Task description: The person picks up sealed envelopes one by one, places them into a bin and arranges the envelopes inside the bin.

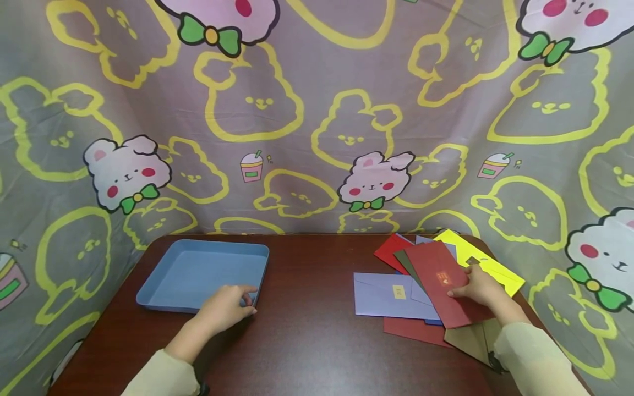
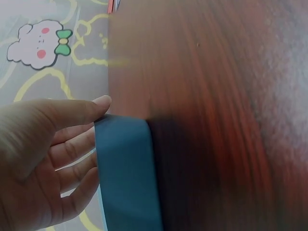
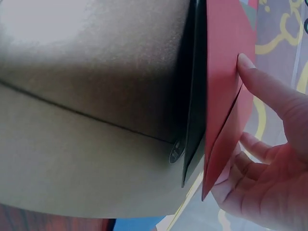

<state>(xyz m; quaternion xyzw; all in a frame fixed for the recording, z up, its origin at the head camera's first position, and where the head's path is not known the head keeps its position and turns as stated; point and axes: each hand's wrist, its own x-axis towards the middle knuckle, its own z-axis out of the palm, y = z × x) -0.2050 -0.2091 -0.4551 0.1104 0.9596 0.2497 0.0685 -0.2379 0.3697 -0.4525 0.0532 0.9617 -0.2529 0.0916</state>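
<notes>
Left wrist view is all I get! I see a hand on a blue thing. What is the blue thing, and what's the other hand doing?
Observer: The blue thing is a shallow blue tray on the dark table. The left hand touches its near right corner.
Operator: And the other hand?
Observer: The right hand pinches a dark red envelope with a small gold mark, on top of a pile.
Operator: What else is in the pile?
Observer: A lilac envelope, a yellow one and a tan one lie around it, overlapping.
Operator: Is anything in the tray?
Observer: Nothing shows inside it from the head view.
</notes>
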